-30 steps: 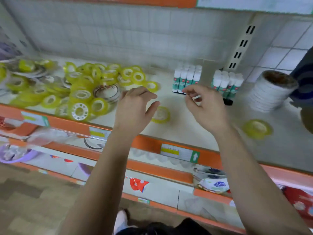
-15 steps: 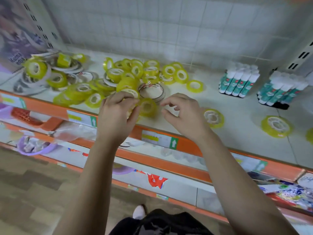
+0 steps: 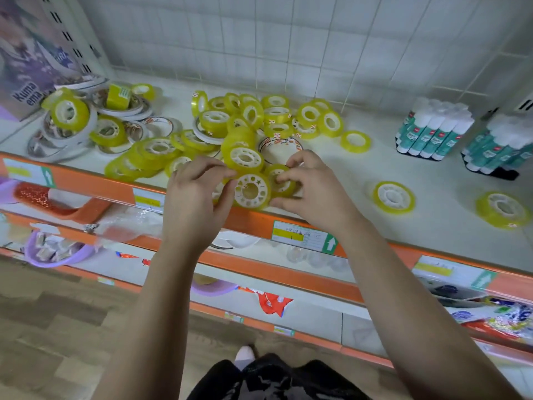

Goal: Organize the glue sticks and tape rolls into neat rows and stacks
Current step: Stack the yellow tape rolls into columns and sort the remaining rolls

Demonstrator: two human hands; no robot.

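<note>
Down on the lower shelf a purple basket (image 3: pixel 54 252) holds small wrapped pieces, too blurred to name. Up on the white shelf (image 3: pixel 432 226) the glue sticks stand upright, caps up, in two tight blocks at the right: a nearer block (image 3: pixel 432 131) and a second block (image 3: pixel 501 145) that sits on a dark base.

Yellow tape rolls (image 3: pixel 219 119) lie in a loose heap across the middle and left of the shelf, some flat, some tipped on edge, mixed with wider white rolls (image 3: pixel 57 140) at the far left. Both hands work at the front of that heap, close to the orange front edge (image 3: pixel 86 183). The left hand (image 3: pixel 196 192) curls its fingers and thumb round a front roll (image 3: pixel 252 192), which is tilted up with its white cut-out core facing the camera. The right hand (image 3: pixel 311 192) pinches a second roll (image 3: pixel 281 180) touching it on the right.

Three single rolls lie flat and apart from the heap: one (image 3: pixel 355 141) towards the glue sticks, one (image 3: pixel 393 196) right of the hands, and one (image 3: pixel 503 209) further right. Bare shelf surrounds these.
</note>
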